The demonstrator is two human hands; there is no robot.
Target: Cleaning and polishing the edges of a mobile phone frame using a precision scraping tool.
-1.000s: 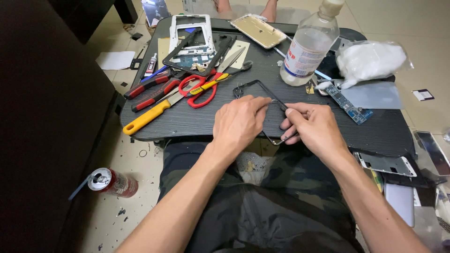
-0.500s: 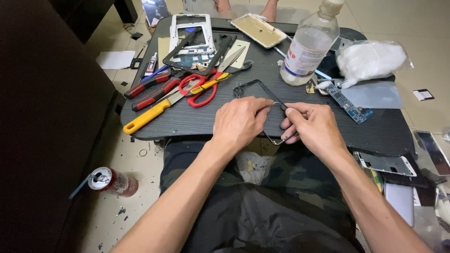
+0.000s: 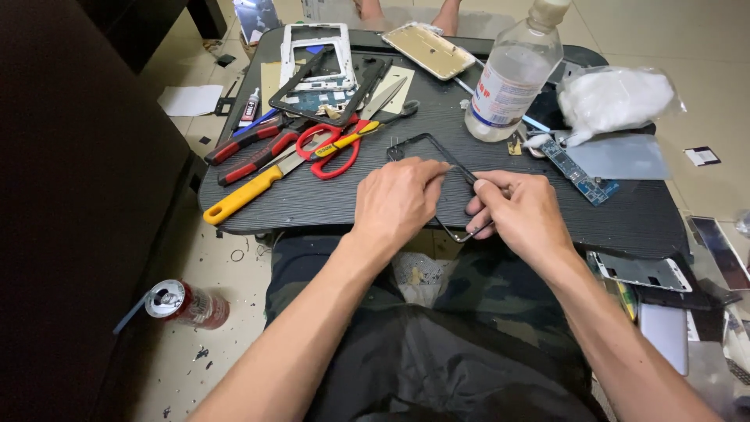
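At frame centre, the left hand (image 3: 398, 205) pinches a thin black rectangular frame (image 3: 428, 141) lying on the ribbed dark tabletop (image 3: 375, 199); the right hand (image 3: 522, 215) pinches its lower edge against a slim metal tool (image 3: 478, 231). Upper right stands a clear plastic bottle (image 3: 512, 78) with a white-and-red label; red-handled scissors (image 3: 336, 144) lie left.
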